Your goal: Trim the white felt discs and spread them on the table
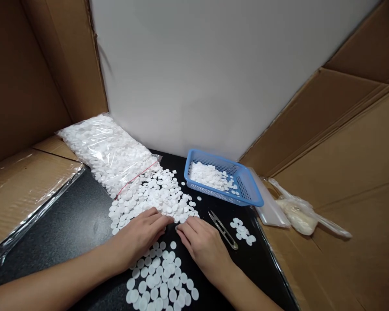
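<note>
Many small white discs (155, 190) are heaped on the black table, spilling from the mouth of a clear zip bag (100, 142). At the heap's near edge, my left hand (145, 233) has its fingers bent and drawn together; whatever is under the fingertips is hidden. Just to its right, my right hand (199, 242) is closed in a pinch, with what looks like the edge of a white disc at its fingertips. The two hands' fingertips are close but apart. Below and between my forearms lies a looser spread of flat white discs (164, 276).
A blue perforated basket (223, 198) holding white discs stands at the back right. Thread snips (223, 230) and a small group of discs (243, 231) lie right of my right hand. Clear plastic bags (270, 207) rest on cardboard (343, 216). A white panel (197, 77) rises behind.
</note>
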A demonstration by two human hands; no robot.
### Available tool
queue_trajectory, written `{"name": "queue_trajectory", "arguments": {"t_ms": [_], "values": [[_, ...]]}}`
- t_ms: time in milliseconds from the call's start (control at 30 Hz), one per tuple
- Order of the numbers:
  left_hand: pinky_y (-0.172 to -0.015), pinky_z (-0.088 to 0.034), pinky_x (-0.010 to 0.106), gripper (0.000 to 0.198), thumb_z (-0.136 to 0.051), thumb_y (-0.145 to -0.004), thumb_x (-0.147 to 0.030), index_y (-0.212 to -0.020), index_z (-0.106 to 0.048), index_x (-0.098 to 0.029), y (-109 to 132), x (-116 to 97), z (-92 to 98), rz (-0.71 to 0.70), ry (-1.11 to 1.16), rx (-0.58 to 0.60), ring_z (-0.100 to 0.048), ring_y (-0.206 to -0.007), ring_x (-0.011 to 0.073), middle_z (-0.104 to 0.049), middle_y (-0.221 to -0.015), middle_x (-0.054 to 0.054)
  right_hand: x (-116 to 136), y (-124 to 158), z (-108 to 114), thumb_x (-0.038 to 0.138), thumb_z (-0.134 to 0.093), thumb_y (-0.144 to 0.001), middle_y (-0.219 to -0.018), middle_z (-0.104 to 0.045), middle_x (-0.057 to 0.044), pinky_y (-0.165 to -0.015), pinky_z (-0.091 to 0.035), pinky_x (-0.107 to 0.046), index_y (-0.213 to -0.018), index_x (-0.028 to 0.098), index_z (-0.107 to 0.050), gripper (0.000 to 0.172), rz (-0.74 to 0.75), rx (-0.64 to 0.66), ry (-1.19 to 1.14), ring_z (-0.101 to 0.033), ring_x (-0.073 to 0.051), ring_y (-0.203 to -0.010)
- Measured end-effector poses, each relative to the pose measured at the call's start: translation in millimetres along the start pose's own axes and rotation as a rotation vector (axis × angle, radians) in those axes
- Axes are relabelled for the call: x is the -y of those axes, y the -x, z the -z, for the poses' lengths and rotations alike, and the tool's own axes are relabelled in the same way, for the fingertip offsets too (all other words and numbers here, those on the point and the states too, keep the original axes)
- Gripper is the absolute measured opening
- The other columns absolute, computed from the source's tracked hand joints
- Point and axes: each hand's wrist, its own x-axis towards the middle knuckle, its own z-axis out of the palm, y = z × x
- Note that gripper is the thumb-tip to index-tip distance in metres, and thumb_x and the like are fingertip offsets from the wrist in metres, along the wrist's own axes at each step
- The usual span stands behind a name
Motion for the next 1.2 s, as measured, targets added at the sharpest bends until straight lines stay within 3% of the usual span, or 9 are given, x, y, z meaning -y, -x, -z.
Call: {"name": "queue_trajectory", "arguments": {"t_ms": [133,300,433,567,767,900,1000,1200], "values": [[-0.072,-0.048,0.030,0.033,-0.042,-0.096,-0.004,-0.121,-0.054,-0.021,1.3,-0.2,1.5,-0.068,-0.061,0.008,-0.060,-0.084,0.0215,-0.066,-0.091,0.005,4.5,-6.6,3.9,0.008,-0.049,-0.094,-0.079,-0.064,-0.004,-0.066,-0.046,-0.028,-0.082,0.018,-0.064,0.022,-0.029,-0.018,-0.052,-0.060,-0.018,-0.072],[-0.069,-0.048,0.028,0.035,-0.039,-0.095,-0.003,-0.120,-0.054,-0.022,1.8,2.4,-0.9,-0.068,-0.047,-0.031,-0.063,-0.079,0.0190,-0.066,-0.090,0.004,10.2,-7.5,20.3,0.006,-0.056,-0.082,-0.065,-0.055,0.003,-0.054,-0.040,-0.022,-0.068,0.019,-0.060,0.020,-0.397,0.152,-0.487,-0.053,-0.012,-0.059],[-0.067,-0.049,0.028,0.035,-0.038,-0.095,-0.004,-0.120,-0.055,-0.022,0.2,2.3,-0.8,-0.070,-0.045,-0.028,-0.064,-0.078,0.0190,-0.067,-0.087,0.004,6.7,-4.8,27.2,0.008,-0.056,-0.080,-0.058,-0.050,0.005,-0.053,-0.036,-0.022,-0.066,0.019,-0.057,0.018,-0.518,0.247,-0.585,-0.048,-0.012,-0.056],[-0.067,-0.050,0.026,0.034,-0.042,-0.096,-0.008,-0.123,-0.055,-0.024,1.8,-0.8,3.7,0.011,0.109,-0.110,-0.064,-0.078,0.0162,-0.066,-0.090,0.002,0.2,-2.0,33.7,0.012,-0.053,-0.087,-0.063,-0.053,0.004,-0.054,-0.037,-0.023,-0.077,0.020,-0.061,0.015,-0.512,0.265,-0.594,-0.049,-0.013,-0.057],[-0.063,-0.051,0.023,0.025,-0.052,-0.097,-0.022,-0.121,-0.056,-0.027,6.3,-8.4,24.7,0.317,0.397,-0.180,-0.065,-0.072,0.0137,-0.064,-0.083,-0.002,-7.2,2.7,39.1,0.007,-0.055,-0.089,-0.082,-0.060,0.000,-0.061,-0.043,-0.023,-0.089,0.020,-0.066,0.017,-0.392,0.232,-0.559,-0.057,-0.014,-0.070],[-0.069,-0.054,0.026,0.026,-0.057,-0.096,-0.030,-0.122,-0.054,-0.027,5.4,-8.6,32.5,0.491,0.595,-0.126,-0.068,-0.075,0.0156,-0.065,-0.087,-0.001,-9.1,4.8,33.8,0.008,-0.065,-0.087,-0.088,-0.060,0.000,-0.064,-0.046,-0.024,-0.101,0.023,-0.072,0.022,-0.379,0.317,-0.586,-0.059,-0.014,-0.071],[-0.075,-0.053,0.027,0.031,-0.057,-0.094,-0.027,-0.125,-0.052,-0.027,6.1,-6.4,28.6,0.516,0.702,-0.049,-0.066,-0.081,0.0160,-0.065,-0.086,-0.001,-8.0,5.0,30.5,0.009,-0.068,-0.087,-0.089,-0.060,0.000,-0.064,-0.046,-0.024,-0.100,0.023,-0.074,0.020,-0.381,0.335,-0.586,-0.059,-0.014,-0.070],[-0.068,-0.050,0.024,0.042,-0.057,-0.090,-0.019,-0.131,-0.050,-0.028,13.0,-4.3,13.7,0.566,0.727,0.012,-0.060,-0.077,0.0141,-0.059,-0.089,-0.001,-2.2,4.9,25.5,0.009,-0.069,-0.087,-0.086,-0.060,0.001,-0.063,-0.046,-0.023,-0.093,0.022,-0.073,0.015,-0.379,0.336,-0.618,-0.060,-0.013,-0.070]]}}
